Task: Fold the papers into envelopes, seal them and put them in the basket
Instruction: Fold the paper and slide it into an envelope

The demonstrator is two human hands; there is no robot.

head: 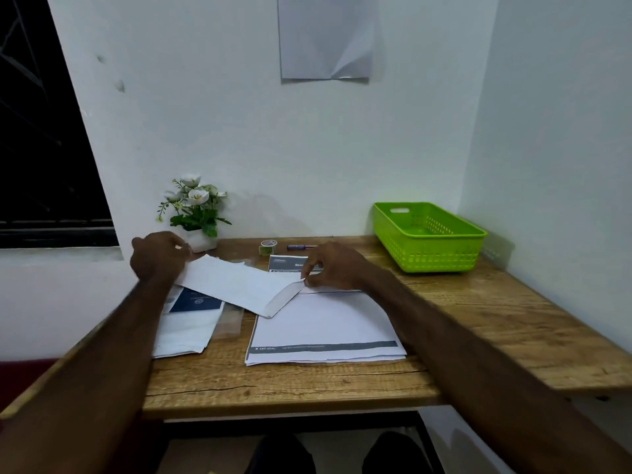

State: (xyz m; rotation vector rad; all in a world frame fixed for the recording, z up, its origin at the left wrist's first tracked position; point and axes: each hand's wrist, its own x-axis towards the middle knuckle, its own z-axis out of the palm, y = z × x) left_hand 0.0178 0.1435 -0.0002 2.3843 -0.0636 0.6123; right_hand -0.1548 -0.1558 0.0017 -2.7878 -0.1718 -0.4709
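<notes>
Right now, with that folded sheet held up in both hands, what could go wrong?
The folded paper is held off the desk by the left hand and right hand, so its crease may well come out crooked. It could also sweep against the flower pot or tape roll nearby. The green basket sits far right, a long reach.

Wooden table (478, 302). Far right: green basket (427, 237). Far centre: tape roll (268, 247), pen (301, 247). Far left: flower pot (198, 213). Near centre: paper stack (325, 330); left, more sheets (184, 333).
</notes>
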